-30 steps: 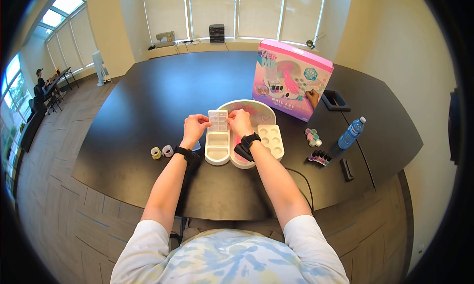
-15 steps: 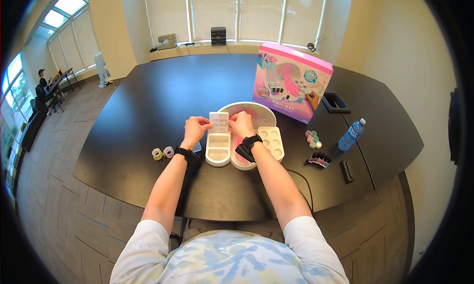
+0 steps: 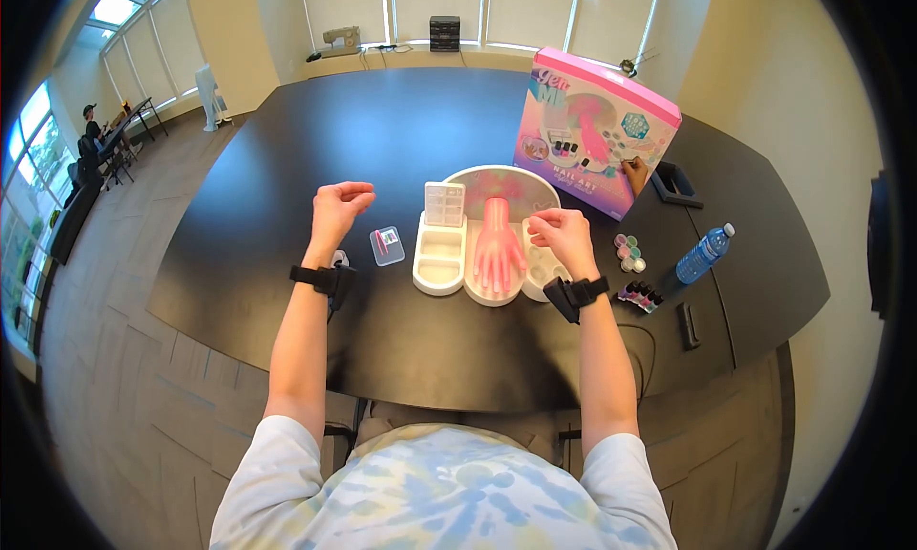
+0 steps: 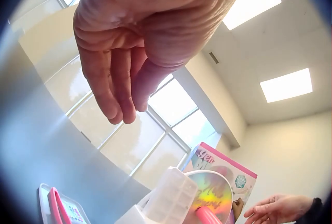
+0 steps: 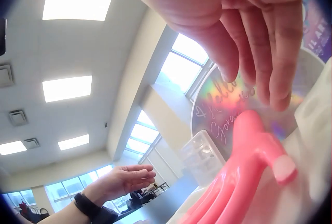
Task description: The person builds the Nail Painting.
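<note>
The left hand [image 3: 338,213] is raised above the table, left of the white station, its fingers loosely bent and holding nothing; the left wrist view shows the same hand [image 4: 140,42]. Over the station's right side hovers the right hand [image 3: 565,237], also empty; in the right wrist view it [image 5: 249,32] hangs above the pink model hand [image 5: 244,167]. That pink model hand [image 3: 497,249] lies in the middle of the white station [image 3: 439,287]. A clear compartment tray [image 3: 444,204] stands upright at the back of the station's left section.
A clear case [image 3: 387,247] with a pink item lies left of the station. On the right are a pink box [image 3: 597,134], small round pots [image 3: 629,254], nail polish bottles [image 3: 641,296], a water bottle [image 3: 704,254] and a black object [image 3: 689,327]. A person [image 3: 92,127] sits far left.
Both hands have let go of the compartment tray and moved apart, left hand to the left, right hand to the right. The tray stays upright. The head view has shifted.
</note>
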`<move>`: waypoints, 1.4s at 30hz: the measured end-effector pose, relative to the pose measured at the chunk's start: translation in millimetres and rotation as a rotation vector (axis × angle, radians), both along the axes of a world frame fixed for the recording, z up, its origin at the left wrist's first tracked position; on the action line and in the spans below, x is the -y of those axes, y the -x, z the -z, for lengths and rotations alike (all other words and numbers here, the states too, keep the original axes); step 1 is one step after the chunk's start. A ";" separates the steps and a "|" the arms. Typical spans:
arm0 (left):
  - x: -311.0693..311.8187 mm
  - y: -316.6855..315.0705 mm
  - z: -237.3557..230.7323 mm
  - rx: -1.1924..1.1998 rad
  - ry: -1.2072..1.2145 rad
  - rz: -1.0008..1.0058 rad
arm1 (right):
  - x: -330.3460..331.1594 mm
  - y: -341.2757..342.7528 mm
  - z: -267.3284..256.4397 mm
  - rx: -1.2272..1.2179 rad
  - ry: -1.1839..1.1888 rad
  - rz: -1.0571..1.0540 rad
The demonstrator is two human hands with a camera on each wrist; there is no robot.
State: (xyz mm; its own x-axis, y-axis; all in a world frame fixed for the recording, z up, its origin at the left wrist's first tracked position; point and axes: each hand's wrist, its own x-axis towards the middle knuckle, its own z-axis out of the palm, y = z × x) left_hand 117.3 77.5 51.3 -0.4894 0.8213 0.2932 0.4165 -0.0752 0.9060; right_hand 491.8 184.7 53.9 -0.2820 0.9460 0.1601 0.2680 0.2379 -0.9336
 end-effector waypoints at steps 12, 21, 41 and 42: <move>69.2 45.3 7.0 0.086 0.040 -0.138 | 54.2 -4.1 26.7 0.133 -0.208 0.105; 86.1 53.5 21.5 -0.293 0.325 -0.095 | 52.9 -2.0 31.7 0.096 -0.266 0.149; 97.3 28.0 2.7 0.001 0.216 0.132 | 67.3 36.8 9.0 -0.043 -0.236 0.000; 91.8 7.9 -6.5 0.052 0.241 0.193 | 65.5 44.1 11.3 -0.055 -0.240 -0.036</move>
